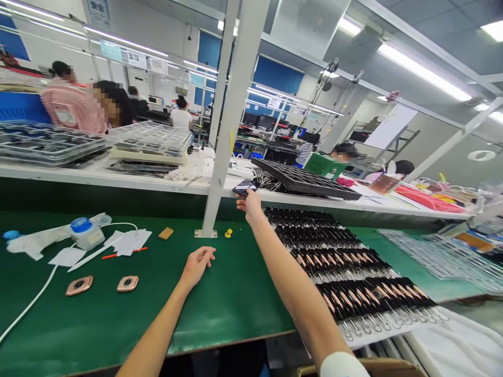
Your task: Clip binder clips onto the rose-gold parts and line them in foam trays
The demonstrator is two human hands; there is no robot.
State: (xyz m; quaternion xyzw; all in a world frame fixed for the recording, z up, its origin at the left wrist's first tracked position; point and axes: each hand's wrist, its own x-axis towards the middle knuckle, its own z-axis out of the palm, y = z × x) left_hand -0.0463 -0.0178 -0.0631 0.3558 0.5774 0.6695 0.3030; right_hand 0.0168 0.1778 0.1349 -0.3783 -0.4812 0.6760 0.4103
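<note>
My right hand [248,204] reaches up to the white shelf edge, its fingers closed on a dark flat object [244,187] that looks like a phone. Low over the green mat [228,303] is my left hand [198,263], its fingers curled together; whether anything small is between them is hidden. Two rose-gold watch cases lie left of it, the nearer one [128,283] and the farther one [79,285]. Right of my right forearm, rows of black and rose-gold clipped parts [346,256] cover the mat.
A white post [220,173] rises between my hands. Black tray [306,180] and clear trays [51,144] sit on the shelf. At left are a blue-capped bottle [86,234], papers [129,241] and a white cable [37,301]. Several people work beyond.
</note>
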